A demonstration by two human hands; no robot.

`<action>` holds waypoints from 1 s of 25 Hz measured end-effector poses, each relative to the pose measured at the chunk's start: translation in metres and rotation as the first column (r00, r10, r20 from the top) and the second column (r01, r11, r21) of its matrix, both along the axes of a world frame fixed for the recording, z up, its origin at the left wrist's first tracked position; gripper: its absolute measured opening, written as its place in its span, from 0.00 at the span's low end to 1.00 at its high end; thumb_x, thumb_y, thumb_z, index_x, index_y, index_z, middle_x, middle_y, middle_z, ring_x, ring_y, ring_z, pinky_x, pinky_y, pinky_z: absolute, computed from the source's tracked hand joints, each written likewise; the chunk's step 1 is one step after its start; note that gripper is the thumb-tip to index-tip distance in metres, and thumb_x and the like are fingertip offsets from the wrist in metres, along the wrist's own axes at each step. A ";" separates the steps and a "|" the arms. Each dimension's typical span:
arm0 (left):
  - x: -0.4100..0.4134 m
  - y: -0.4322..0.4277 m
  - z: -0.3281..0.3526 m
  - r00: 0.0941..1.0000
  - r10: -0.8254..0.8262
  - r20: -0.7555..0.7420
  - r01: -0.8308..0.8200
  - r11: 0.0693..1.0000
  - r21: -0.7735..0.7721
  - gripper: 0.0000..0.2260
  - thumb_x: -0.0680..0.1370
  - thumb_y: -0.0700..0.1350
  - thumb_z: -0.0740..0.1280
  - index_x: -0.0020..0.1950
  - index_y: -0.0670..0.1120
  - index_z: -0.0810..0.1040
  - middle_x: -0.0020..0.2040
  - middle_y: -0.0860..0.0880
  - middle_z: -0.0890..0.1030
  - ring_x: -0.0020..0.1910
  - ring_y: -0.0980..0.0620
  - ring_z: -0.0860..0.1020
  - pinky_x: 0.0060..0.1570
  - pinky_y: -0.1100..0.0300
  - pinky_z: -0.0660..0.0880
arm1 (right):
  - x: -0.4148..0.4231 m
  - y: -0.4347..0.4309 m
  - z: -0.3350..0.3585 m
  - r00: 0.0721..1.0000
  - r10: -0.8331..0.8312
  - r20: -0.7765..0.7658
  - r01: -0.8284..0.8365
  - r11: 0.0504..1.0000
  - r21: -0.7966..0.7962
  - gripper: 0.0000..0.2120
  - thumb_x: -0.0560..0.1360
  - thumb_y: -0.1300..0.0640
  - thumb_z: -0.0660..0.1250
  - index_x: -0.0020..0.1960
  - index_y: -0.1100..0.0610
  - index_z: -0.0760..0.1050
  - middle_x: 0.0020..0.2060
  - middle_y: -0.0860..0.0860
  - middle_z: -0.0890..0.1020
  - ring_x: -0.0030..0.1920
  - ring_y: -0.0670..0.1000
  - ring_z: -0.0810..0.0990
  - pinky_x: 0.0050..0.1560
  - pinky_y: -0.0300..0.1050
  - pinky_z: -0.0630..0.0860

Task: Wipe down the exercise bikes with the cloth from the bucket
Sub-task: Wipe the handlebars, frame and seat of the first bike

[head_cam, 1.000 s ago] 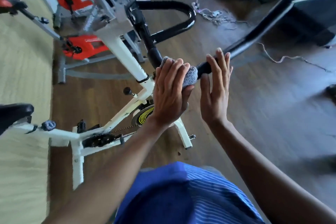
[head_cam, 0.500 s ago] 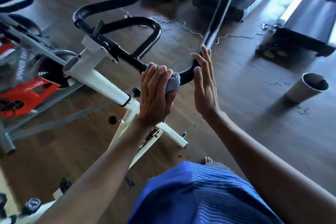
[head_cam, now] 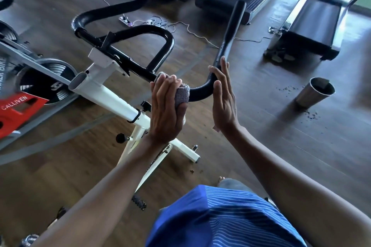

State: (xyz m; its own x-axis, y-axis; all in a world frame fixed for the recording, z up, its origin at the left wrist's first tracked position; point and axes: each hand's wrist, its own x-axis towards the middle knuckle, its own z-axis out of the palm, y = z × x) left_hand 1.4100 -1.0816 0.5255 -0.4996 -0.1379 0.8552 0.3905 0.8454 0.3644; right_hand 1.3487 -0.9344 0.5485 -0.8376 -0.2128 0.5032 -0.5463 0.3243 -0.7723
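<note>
Two hands: both at the black handlebar [head_cam: 202, 91] of the white bike [head_cam: 108, 94], centre of scene.
Left hand [head_cam: 164, 110]: fingers folded over the cloth [head_cam: 182, 94], clamping it onto the bar.
Cloth: grey, bunched, on the bar just left of its bend; largely covered by the left hand.
Right hand [head_cam: 223, 104]: flat, fingers straight and together, palm against the outside of the bend; grips nothing.
Step in hand: wiping the right-side run of the bar, by judgement.
Method advised: keep the cloth wrapped round the whole tube; slide it through the curve and up the far grip; turn the wrist to reach the underside; let the right hand brace the bar against swinging; refold to a fresh face when soiled.
Steel container [head_cam: 315, 94]: on the floor, right, well apart from the bike; open-mouthed; whether it is the bucket cannot be told.
Contents: interior dark; not discernible.
Floor about it: dark crumbs [head_cam: 310, 115], scattered.
</note>
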 end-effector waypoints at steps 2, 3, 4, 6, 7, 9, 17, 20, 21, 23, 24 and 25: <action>0.006 0.004 0.009 0.998 0.030 0.046 -0.031 1.000 0.006 0.21 0.84 0.49 0.53 0.67 0.34 0.69 0.68 0.39 0.69 0.75 0.42 0.61 0.76 0.44 0.55 | -0.001 0.002 0.001 1.000 0.020 0.018 -0.020 1.000 0.003 0.20 0.85 0.55 0.49 0.72 0.59 0.69 0.80 0.55 0.57 0.80 0.53 0.52 0.77 0.58 0.57; 0.009 0.007 0.015 0.996 0.047 0.082 -0.046 0.999 -0.008 0.21 0.84 0.48 0.53 0.67 0.33 0.70 0.67 0.38 0.71 0.73 0.40 0.64 0.75 0.43 0.56 | -0.001 0.004 0.002 0.999 0.030 0.019 -0.030 1.000 0.007 0.20 0.85 0.55 0.49 0.73 0.59 0.69 0.80 0.55 0.57 0.80 0.53 0.52 0.78 0.57 0.57; 0.013 0.010 0.021 0.988 0.066 0.137 -0.062 0.998 -0.034 0.21 0.84 0.48 0.54 0.67 0.33 0.71 0.66 0.37 0.73 0.72 0.39 0.66 0.75 0.42 0.58 | -0.001 0.006 0.003 0.999 0.041 0.023 -0.042 0.999 0.019 0.20 0.85 0.54 0.50 0.73 0.58 0.69 0.80 0.55 0.57 0.81 0.52 0.52 0.78 0.56 0.56; 0.019 0.012 0.033 0.962 0.110 0.251 -0.093 0.993 -0.079 0.21 0.84 0.48 0.54 0.68 0.33 0.71 0.68 0.36 0.72 0.71 0.38 0.67 0.73 0.40 0.60 | -0.002 0.010 0.007 0.996 0.068 0.053 -0.070 0.996 0.050 0.20 0.85 0.53 0.50 0.74 0.56 0.68 0.80 0.53 0.56 0.81 0.50 0.51 0.79 0.50 0.55; 0.021 0.011 0.037 0.947 0.130 0.294 -0.110 0.990 -0.084 0.21 0.84 0.48 0.54 0.69 0.33 0.71 0.70 0.36 0.70 0.72 0.37 0.66 0.73 0.39 0.60 | -0.002 0.012 0.009 0.994 0.078 0.075 -0.083 0.994 0.064 0.20 0.85 0.53 0.51 0.74 0.55 0.68 0.80 0.52 0.56 0.81 0.49 0.50 0.79 0.46 0.54; 0.021 0.016 0.042 0.923 0.168 0.347 -0.153 0.986 -0.068 0.22 0.84 0.49 0.54 0.69 0.34 0.70 0.72 0.35 0.67 0.74 0.37 0.63 0.74 0.39 0.59 | -0.003 0.016 0.012 0.987 0.108 0.115 -0.117 0.990 0.077 0.19 0.85 0.54 0.52 0.74 0.54 0.68 0.80 0.51 0.55 0.81 0.48 0.49 0.78 0.40 0.54; 0.013 0.061 0.060 0.792 0.440 0.424 -0.408 0.897 -0.169 0.20 0.85 0.50 0.51 0.62 0.37 0.75 0.60 0.39 0.76 0.67 0.38 0.70 0.71 0.39 0.63 | -0.014 0.032 0.012 0.952 0.260 0.159 -0.274 0.959 0.070 0.21 0.84 0.49 0.54 0.75 0.54 0.68 0.81 0.49 0.53 0.81 0.47 0.47 0.77 0.49 0.61; 0.006 0.087 0.063 0.685 0.563 0.462 -0.521 0.822 -0.229 0.21 0.85 0.51 0.52 0.63 0.37 0.75 0.60 0.39 0.76 0.66 0.38 0.72 0.73 0.42 0.61 | -0.020 0.040 0.013 0.920 0.345 0.189 -0.356 0.934 0.032 0.21 0.84 0.49 0.54 0.75 0.52 0.68 0.81 0.48 0.55 0.80 0.46 0.48 0.77 0.40 0.58; 0.002 0.097 0.065 0.651 0.587 0.480 -0.545 0.803 -0.242 0.21 0.84 0.51 0.53 0.63 0.36 0.75 0.60 0.39 0.76 0.66 0.38 0.72 0.73 0.43 0.61 | -0.023 0.043 0.015 0.906 0.372 0.200 -0.381 0.925 0.006 0.20 0.84 0.51 0.54 0.74 0.52 0.69 0.80 0.49 0.57 0.80 0.46 0.50 0.77 0.38 0.57; -0.004 0.113 0.069 0.599 0.605 0.524 -0.564 0.784 -0.260 0.20 0.84 0.50 0.56 0.65 0.36 0.74 0.61 0.39 0.75 0.66 0.38 0.71 0.72 0.41 0.62 | -0.030 0.051 0.023 0.895 0.390 0.218 -0.390 0.920 -0.045 0.17 0.84 0.57 0.57 0.72 0.54 0.72 0.78 0.50 0.63 0.79 0.46 0.57 0.76 0.36 0.58; -0.005 0.116 0.071 0.597 0.594 0.539 -0.554 0.791 -0.258 0.20 0.84 0.50 0.57 0.66 0.36 0.73 0.62 0.39 0.75 0.66 0.38 0.71 0.72 0.42 0.62 | -0.031 0.055 0.028 0.901 0.373 0.223 -0.367 0.928 -0.067 0.16 0.83 0.60 0.59 0.70 0.55 0.74 0.76 0.50 0.67 0.78 0.47 0.61 0.74 0.36 0.60; -0.004 0.113 0.075 0.613 0.564 0.553 -0.528 0.813 -0.244 0.20 0.84 0.49 0.57 0.67 0.36 0.73 0.63 0.39 0.75 0.67 0.39 0.71 0.72 0.43 0.62 | -0.030 0.058 0.034 0.911 0.345 0.226 -0.337 0.939 -0.074 0.15 0.81 0.62 0.61 0.67 0.56 0.76 0.74 0.50 0.71 0.75 0.47 0.66 0.73 0.38 0.64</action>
State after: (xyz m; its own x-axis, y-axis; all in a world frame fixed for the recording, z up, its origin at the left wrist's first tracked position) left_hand 1.4065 -0.9682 0.6003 -0.7360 -0.5153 0.4390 -0.4207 0.8562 0.2997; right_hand 1.3190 -0.8762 0.5822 -0.8108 -0.4931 0.3154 -0.4238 0.1228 -0.8974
